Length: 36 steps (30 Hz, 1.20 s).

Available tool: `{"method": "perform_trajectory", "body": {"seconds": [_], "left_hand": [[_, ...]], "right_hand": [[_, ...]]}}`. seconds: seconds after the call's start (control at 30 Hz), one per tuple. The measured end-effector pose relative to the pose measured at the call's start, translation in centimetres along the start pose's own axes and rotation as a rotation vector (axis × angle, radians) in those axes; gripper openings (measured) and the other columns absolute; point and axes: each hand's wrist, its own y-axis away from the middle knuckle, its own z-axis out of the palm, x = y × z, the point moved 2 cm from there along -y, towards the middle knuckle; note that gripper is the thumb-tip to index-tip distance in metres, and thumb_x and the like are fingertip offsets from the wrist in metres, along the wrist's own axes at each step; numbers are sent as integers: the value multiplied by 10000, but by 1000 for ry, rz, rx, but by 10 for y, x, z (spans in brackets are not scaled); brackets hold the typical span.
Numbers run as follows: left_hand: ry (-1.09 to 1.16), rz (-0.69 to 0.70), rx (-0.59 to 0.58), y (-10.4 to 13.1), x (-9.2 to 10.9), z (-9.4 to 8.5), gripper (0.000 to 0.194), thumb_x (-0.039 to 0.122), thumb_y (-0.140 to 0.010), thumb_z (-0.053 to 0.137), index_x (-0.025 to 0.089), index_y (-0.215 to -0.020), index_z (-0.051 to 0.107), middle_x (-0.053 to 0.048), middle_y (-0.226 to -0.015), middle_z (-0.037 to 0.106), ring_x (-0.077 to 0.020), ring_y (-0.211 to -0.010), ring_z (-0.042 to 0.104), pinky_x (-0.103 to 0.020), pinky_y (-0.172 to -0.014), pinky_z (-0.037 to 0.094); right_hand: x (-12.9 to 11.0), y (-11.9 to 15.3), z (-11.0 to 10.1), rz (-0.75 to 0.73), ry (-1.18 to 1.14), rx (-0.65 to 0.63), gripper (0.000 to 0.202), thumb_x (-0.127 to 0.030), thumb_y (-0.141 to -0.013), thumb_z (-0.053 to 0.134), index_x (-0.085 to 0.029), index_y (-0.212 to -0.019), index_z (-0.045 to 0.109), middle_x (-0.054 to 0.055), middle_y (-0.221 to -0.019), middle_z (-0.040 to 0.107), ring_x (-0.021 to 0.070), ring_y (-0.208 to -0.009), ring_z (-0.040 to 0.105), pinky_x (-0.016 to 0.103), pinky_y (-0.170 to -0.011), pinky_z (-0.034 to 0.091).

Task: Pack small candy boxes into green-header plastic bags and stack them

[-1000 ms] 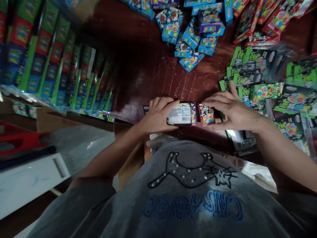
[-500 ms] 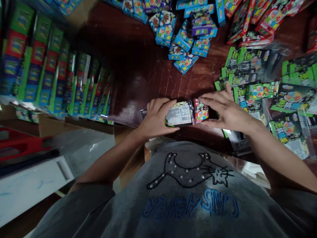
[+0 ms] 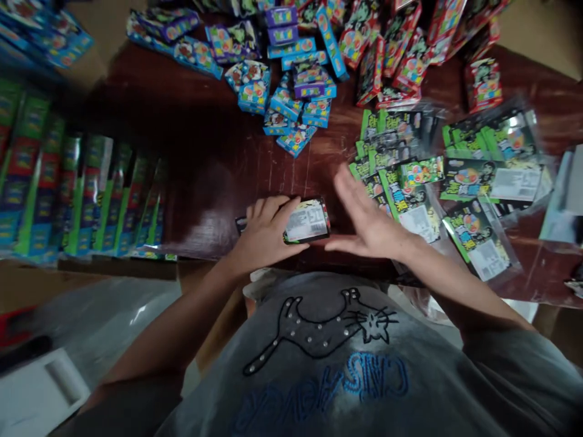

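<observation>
My left hand point(image 3: 262, 233) is wrapped round a dark printed candy packet point(image 3: 308, 220) lying on the table near my body. The packet's white barcode label faces up, its left part is under my palm, and a bit of red shows at its right end. Just right of that end is my right hand point(image 3: 376, 229), fingers stretched and thumb apart, holding nothing. Beyond it lie flat black-and-green packets point(image 3: 412, 221) in clear plastic, with a small green candy box point(image 3: 421, 172) on top of them.
Blue candy boxes point(image 3: 252, 91) and purple ones point(image 3: 234, 42) are heaped at the back. Red boxes point(image 3: 405, 57) pile up at the back right. At the left stands a row of filled multicoloured packs point(image 3: 79, 194). The dark red table point(image 3: 204, 152) runs underneath.
The small red box beside the packet has gone from view at the packet's right end. My right hand has let go and opened. The whole view has shifted to the right.
</observation>
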Motion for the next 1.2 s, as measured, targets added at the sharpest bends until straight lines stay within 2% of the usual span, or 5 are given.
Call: {"method": "perform_trajectory", "body": {"seconds": [0.17, 0.3, 0.57, 0.9, 1.2], "left_hand": [[-31, -32, 42, -1, 1, -6, 963, 500, -793, 901, 244, -1613, 467, -186, -1495, 564, -438, -1297, 549, -564, -1073, 423], [-14, -24, 38, -1, 7, -4, 963, 484, -806, 890, 248, -1624, 442, -187, -1510, 554, -432, -1323, 527, -567, -1093, 409], [-7, -112, 56, 22, -3, -2, 989, 498, -802, 884, 208, -1636, 437, -205, -1517, 541, -448, -1337, 513, -584, -1119, 391], [24, -66, 63, 36, -17, 2, 1041, 510, -808, 888, 186, -1670, 401, -208, -1548, 507, -434, -1397, 489, -555, -1153, 379], [79, -110, 77, 49, -28, 5, 1068, 569, -783, 890, 220, -1674, 413, -196, -1556, 503, -446, -1382, 475, -578, -1156, 359]], "right_hand": [[62, 37, -83, 585, 431, 246, 1083, -796, -933, 625, -134, -1724, 297, 315, -1720, 369, 570, -1555, 375, 810, -1207, 336], [90, 45, -97, 295, 292, -161, 840, -670, -1002, 607, -134, -1636, 476, 259, -1545, 606, 459, -1457, 539, 685, -1219, 405], [87, 50, -89, 439, 363, 22, 1029, -865, -836, 699, -140, -1548, 537, 303, -1353, 661, 538, -1315, 599, 747, -1098, 460], [3, -35, -4, 150, -6, -36, 472, -263, -1036, 553, -160, -1486, 650, 153, -1350, 749, 349, -1250, 689, 565, -1131, 544], [-7, -27, 21, 78, 94, -78, 787, -638, -959, 703, -142, -1560, 588, 227, -1532, 603, 446, -1360, 576, 691, -1124, 506]]}}
